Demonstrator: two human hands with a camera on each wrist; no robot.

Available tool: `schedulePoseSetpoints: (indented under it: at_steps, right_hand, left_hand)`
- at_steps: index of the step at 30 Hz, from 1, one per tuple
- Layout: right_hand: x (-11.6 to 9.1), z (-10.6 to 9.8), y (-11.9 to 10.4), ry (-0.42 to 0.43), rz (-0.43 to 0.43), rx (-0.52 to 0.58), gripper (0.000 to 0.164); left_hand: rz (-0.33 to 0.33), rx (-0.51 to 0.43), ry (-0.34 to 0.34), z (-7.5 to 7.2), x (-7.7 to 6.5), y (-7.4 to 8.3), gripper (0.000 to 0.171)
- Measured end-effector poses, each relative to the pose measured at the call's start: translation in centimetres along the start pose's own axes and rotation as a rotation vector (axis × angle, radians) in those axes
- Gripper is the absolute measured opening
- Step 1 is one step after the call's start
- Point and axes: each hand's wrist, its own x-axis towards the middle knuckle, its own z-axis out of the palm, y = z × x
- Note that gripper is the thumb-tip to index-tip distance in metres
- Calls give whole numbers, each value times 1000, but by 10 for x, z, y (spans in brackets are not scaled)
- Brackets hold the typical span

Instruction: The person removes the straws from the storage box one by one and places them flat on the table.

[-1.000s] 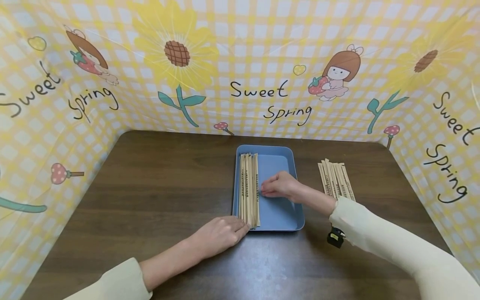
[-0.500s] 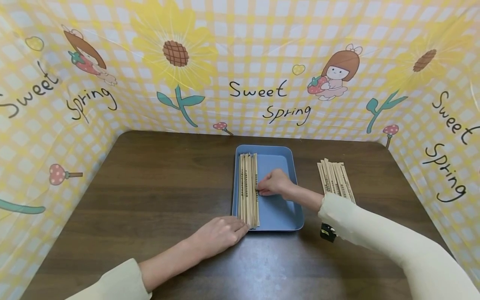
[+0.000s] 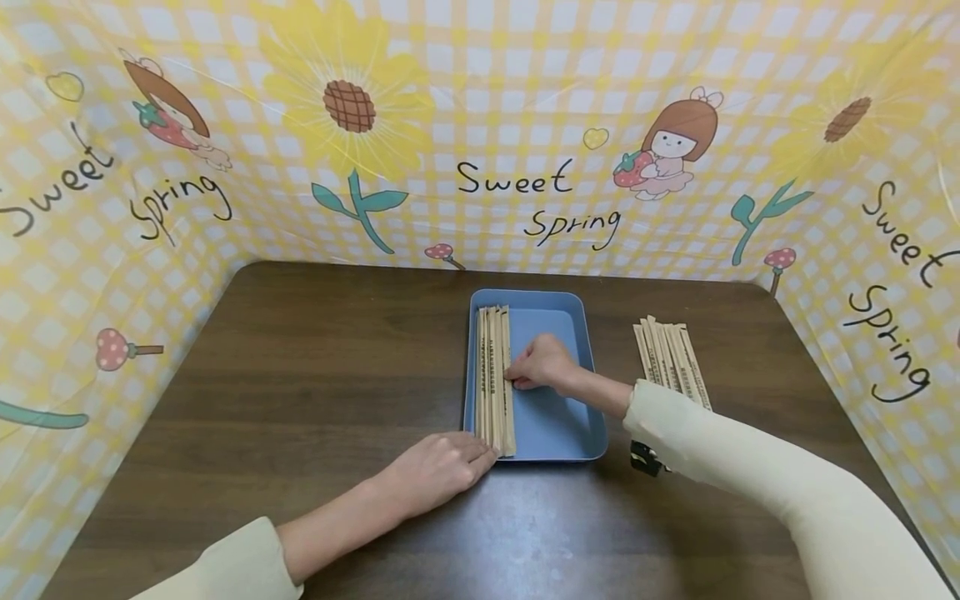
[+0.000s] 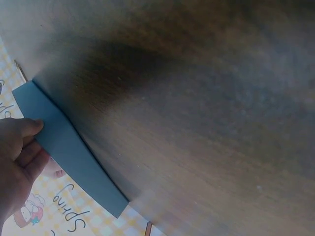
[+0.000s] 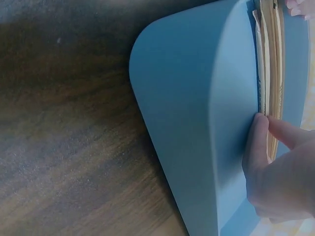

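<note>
A row of slim tan paper-wrapped sticks (image 3: 492,383) with printed lettering lies lengthwise along the left side of a blue tray (image 3: 562,433). My left hand (image 3: 442,468) grips the tray's near left corner; in the left wrist view its thumb (image 4: 32,127) presses the outer wall while the other fingers reach over the rim. Inside the tray, my right hand (image 3: 546,364) is at the right edge of the row. From the right wrist, its thumb and index fingertips (image 5: 259,120) pinch the outermost paper-wrapped stick (image 5: 262,73).
A second group of paper-wrapped sticks (image 3: 670,358) lies on the brown wooden table (image 3: 337,358) right of the tray, partly covered by the right sleeve (image 3: 712,442). A yellow checked cloth (image 3: 510,100) stands around the table's back and sides.
My right hand has moved left inside the tray, bringing the outermost stick close against the others. My left hand has kept its place on the tray corner.
</note>
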Motion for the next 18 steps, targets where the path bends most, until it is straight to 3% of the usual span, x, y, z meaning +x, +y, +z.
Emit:
schedulePoseSetpoints:
  at_steps: [18]
  right_hand:
    - [3,-4,-4,-90,91,171,8]
  left_hand:
    - [-9,-11,19,0,0,0,26]
